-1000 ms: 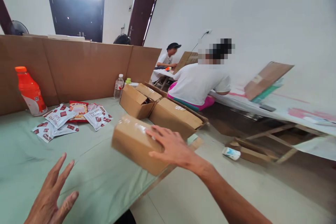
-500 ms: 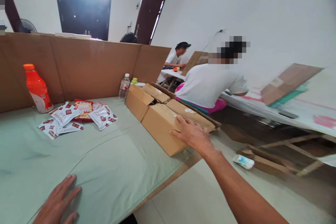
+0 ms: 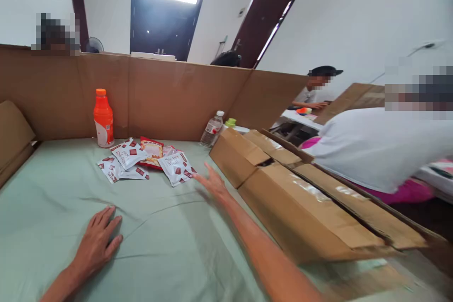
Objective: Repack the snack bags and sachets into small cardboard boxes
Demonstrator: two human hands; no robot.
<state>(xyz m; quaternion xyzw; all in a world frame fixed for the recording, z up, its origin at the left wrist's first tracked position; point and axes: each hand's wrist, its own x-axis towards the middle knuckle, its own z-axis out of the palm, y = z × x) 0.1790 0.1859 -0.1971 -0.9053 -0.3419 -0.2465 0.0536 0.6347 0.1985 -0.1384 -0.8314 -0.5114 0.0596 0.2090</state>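
My left hand (image 3: 101, 237) lies flat on the green cloth (image 3: 152, 264), fingers spread and nothing under them but cloth. Over the table's middle, my right hand (image 3: 213, 183) reaches out with fingers apart, holding nothing. Its fingertips are close to the right-hand white sachet (image 3: 176, 168) printed with brown squares; I cannot tell whether they touch. Several more white sachets (image 3: 129, 153) lie in a loose heap to the left, around a red snack packet (image 3: 152, 150). To the right of my right arm stand the brown cardboard boxes (image 3: 283, 212).
An orange bottle (image 3: 103, 120) stands behind the sachets. A clear water bottle (image 3: 212, 130) leans near a green-capped container (image 3: 230, 123). A tall cardboard screen (image 3: 177, 89) closes off the back. Other people sit beyond it and at a table on the right.
My right hand has left the cardboard box and moved left toward the sachets. My left hand remains flat on the cloth. The view has turned to the left.
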